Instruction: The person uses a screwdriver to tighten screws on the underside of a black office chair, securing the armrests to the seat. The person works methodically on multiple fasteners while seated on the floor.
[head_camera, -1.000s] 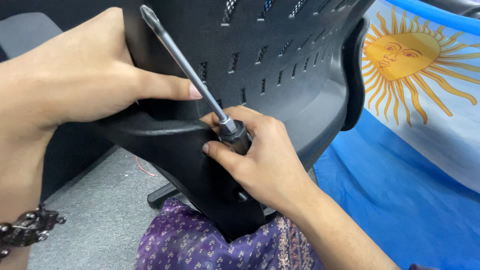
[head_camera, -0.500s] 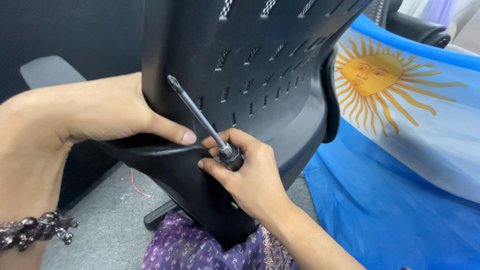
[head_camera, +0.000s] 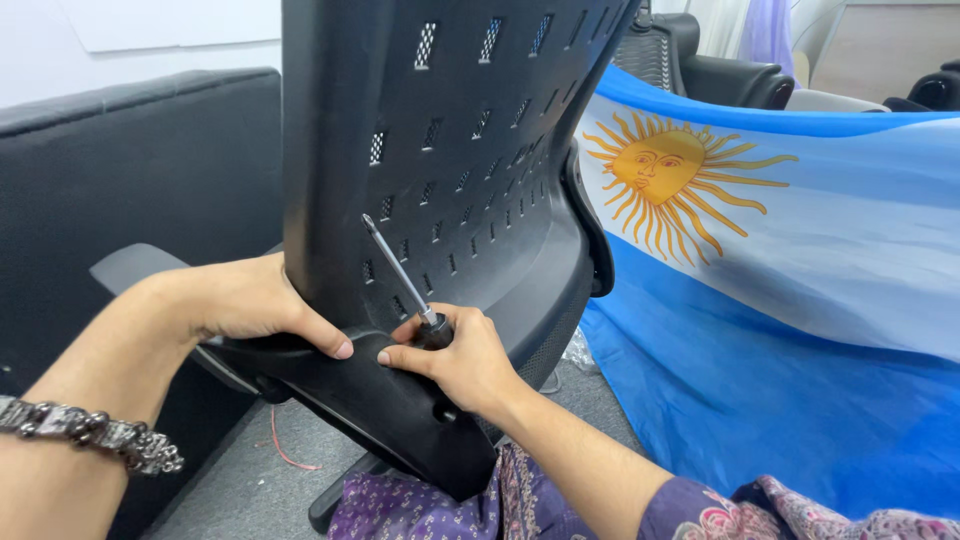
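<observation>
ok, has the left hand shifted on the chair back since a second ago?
Yes. The left hand slid down the chair back edge, its thumb now near the right hand holding the screwdriver.

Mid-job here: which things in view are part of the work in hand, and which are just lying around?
In use:
- black chair back, steadied by the left hand
- screwdriver, gripped in the right hand

Lying about:
- blue and white flag with a sun
- black sofa
- red wire on the floor

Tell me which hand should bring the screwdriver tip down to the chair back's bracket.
Right. The right hand already grips the screwdriver by its handle, tip pointing up. The left hand is busy clasping the black chair back at its lower edge.
</observation>
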